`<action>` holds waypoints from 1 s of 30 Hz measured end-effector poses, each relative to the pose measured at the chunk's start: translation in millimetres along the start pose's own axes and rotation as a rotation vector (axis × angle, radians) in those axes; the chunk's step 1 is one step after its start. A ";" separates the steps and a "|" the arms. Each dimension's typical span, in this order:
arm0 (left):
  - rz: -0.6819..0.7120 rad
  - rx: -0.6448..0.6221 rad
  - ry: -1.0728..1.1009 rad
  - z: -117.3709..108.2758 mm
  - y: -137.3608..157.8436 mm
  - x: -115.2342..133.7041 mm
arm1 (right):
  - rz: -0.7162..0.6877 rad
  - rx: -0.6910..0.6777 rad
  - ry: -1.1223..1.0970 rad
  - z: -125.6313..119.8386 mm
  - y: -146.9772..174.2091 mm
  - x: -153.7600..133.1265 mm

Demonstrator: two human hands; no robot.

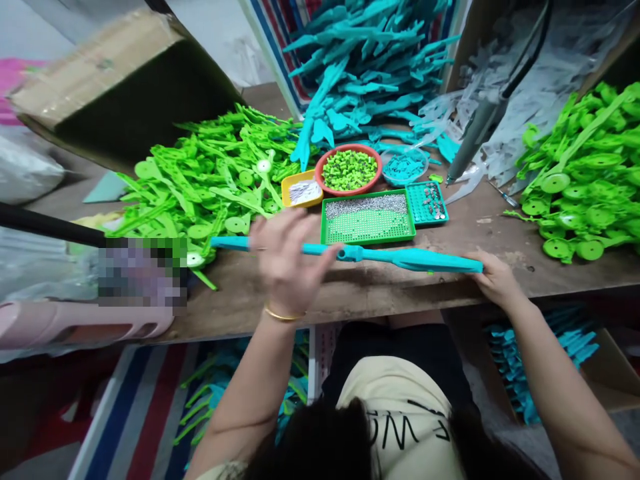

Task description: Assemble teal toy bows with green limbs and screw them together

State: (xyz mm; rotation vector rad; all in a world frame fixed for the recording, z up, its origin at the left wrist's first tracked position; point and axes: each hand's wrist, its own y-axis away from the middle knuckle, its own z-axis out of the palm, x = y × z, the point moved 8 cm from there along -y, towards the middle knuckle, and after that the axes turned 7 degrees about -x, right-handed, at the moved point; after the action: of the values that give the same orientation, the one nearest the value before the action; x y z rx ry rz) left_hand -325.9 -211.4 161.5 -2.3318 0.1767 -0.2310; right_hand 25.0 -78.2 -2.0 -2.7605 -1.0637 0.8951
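Note:
A long turquoise plastic part point(420, 259), slim with a wider flat end, extends level above the table's front edge. My right hand point(493, 277) is closed on its right end, with some fingers hidden behind it. My left hand point(293, 260), blurred by motion, is over the left half of the part. Its fingers and thumb are apart, and whether they touch the part is unclear. Just behind lie a green perforated tray point(370, 230) of small metal pieces and a turquoise tray point(426, 212) with several small metal parts.
Lime-green plastic parts pile up at left point(200, 173) and right point(590, 180). A red bowl point(320, 175) of small green pieces, a yellow dish point(286, 192) and a heap of turquoise parts point(365, 73) stand behind. An electric screwdriver point(475, 137) hangs at right.

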 end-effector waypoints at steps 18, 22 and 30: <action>-0.518 0.243 0.232 -13.1 51.8 -130.5 | -0.099 0.341 0.371 -64.9 -10.7 -109.3; -0.502 0.232 0.162 -23.6 52.5 -108.1 | -0.058 0.293 0.348 -69.0 -21.4 -108.0; -0.480 0.127 0.117 -21.8 61.6 -65.3 | 0.001 0.253 0.462 -89.9 -25.8 -145.1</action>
State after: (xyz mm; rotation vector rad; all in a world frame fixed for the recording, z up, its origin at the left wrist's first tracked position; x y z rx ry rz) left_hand -397.8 -256.3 124.9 -2.2029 -0.3373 -0.5969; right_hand -28.8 -136.0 151.4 -2.5663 -0.8033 0.3299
